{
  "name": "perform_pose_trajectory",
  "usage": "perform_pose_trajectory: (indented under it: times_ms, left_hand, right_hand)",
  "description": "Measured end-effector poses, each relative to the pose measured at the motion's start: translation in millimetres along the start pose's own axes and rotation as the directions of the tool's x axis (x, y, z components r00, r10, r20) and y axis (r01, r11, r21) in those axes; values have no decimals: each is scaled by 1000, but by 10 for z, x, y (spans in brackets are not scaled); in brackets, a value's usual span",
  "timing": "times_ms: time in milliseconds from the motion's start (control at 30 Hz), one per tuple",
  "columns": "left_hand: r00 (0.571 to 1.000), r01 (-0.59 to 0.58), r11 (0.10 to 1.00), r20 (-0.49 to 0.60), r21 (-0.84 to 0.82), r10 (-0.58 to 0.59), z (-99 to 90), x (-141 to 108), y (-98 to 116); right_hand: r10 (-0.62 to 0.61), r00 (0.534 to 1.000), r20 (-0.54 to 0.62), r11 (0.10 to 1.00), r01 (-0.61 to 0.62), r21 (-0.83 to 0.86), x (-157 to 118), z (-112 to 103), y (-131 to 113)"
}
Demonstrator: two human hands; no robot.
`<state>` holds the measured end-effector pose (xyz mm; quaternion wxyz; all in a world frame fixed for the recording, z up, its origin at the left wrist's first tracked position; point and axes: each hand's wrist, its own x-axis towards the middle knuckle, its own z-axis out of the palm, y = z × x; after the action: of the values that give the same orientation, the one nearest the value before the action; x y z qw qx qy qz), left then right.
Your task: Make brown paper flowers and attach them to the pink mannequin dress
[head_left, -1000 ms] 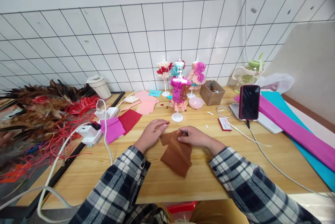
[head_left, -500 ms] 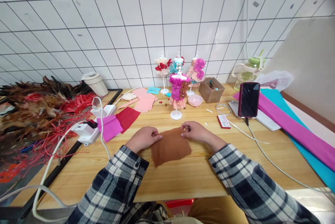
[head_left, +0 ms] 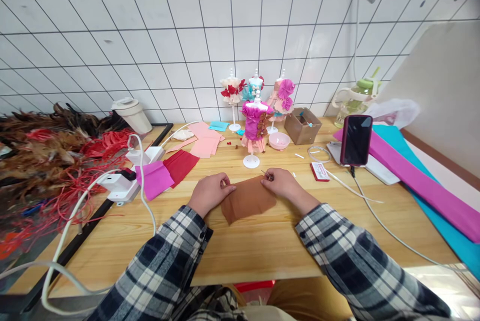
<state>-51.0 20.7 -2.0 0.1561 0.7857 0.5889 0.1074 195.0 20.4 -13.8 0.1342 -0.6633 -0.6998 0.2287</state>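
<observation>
A brown sheet of crepe paper [head_left: 249, 200] lies tilted above the wooden table. My left hand [head_left: 210, 192] pinches its upper left edge between thumb and fingers. At the upper right corner, my right hand [head_left: 284, 183] is closed over the sheet's edge. From its fingers pokes a thin metal tool [head_left: 264, 174], too small and covered to name. Just beyond the sheet stands a miniature dress form [head_left: 256, 126] on a white foot, dressed in magenta, brown and pink crepe paper.
Behind are more dressed miniature forms [head_left: 233, 92], a pink bowl [head_left: 279, 141] and a brown box [head_left: 303, 127]. To the left lie red [head_left: 182, 167] and magenta [head_left: 154, 180] sheets and a power strip [head_left: 122, 188] with trailing cables. A propped phone [head_left: 356, 141] stands on the right.
Both hands have lifted and shifted the brown crepe paper slightly; its lower edge sits higher. The camera view has tipped a little. Both hands keep their hold.
</observation>
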Motion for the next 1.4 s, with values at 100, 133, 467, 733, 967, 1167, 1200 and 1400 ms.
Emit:
perform_pose_trajectory:
  times_ms: [100,133,467,733,967,1167,1200,1400]
  left_hand:
    - [997,-72,997,-36,-5,72,26,22,-22]
    - [994,-104,995,-43,-4,104,31,28,-28]
    - [985,-174,977,-14,-124,174,-10,3,54]
    - [987,-161,953,-68,-256,149,-58,6,23]
    - [563,-386,901,-723,197,399,-305,-126,-5]
    - [349,-386,826,-764,410,543,-308,-205,-99]
    - [337,-380,823,-765,422,548,-299,-216,-101]
    - [357,-313,837,-761,449,542,-260,-251,-88]
  right_hand:
    - [38,999,0,999,-38,-24,-7,6,4]
    - [42,999,-2,999,-42,-22,-12,6,2]
    - [-86,996,18,994,87,-63,-50,-46,-44]
    - [-208,967,-150,959,232,162,-97,-131,-49]
    - [-206,868,-451,851,387,355,-235,-268,-129]
    - [-98,882,462,593,-321,738,-219,-182,-167]
    - [-149,832,535,513,-398,761,-240,-151,-196]
    - [-330,830,450,26,-469,883,-376,11,-434]
